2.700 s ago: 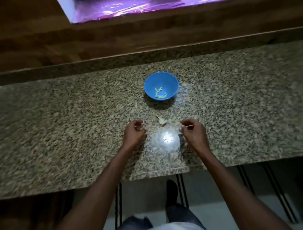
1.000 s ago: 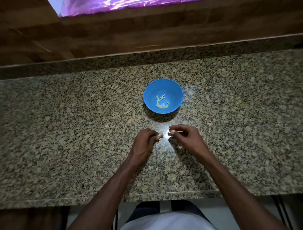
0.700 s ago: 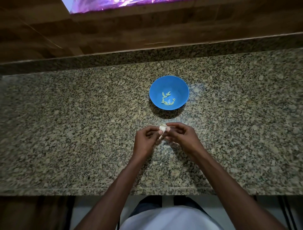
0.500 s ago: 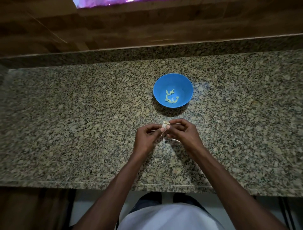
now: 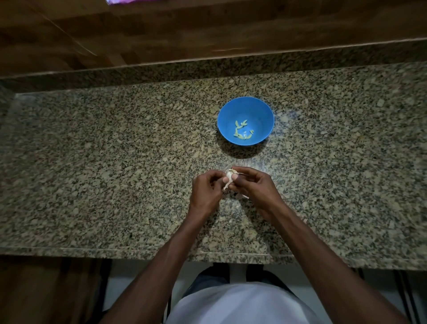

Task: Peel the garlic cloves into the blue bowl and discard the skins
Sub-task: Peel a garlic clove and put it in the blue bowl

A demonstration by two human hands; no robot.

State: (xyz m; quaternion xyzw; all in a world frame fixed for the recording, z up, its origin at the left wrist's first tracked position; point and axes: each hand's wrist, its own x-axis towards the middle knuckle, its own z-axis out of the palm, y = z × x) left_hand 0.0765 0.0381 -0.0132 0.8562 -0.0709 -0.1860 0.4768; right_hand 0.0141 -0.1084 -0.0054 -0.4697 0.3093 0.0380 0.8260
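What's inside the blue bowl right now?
The round blue plastic bowl holds several small pale yellow-green peeled garlic pieces clustered at its bottom. No skins visible inside; nothing covers the interior.

Speckled granite countertop (image 5: 115, 162) spans the middle | raised granite lip (image 5: 208, 69) along its 12 o'clock edge | wood-panelled wall (image 5: 184, 30) beyond | purple-lit strip (image 5: 120, 1) at 11 o'clock | pale floor (image 5: 138, 284) at 6 o'clock.

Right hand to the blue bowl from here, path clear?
Probably yes. The right hand is just short of the blue bowl, with only bare granite countertop between. But both hands pinch a garlic clove, so it is occupied.
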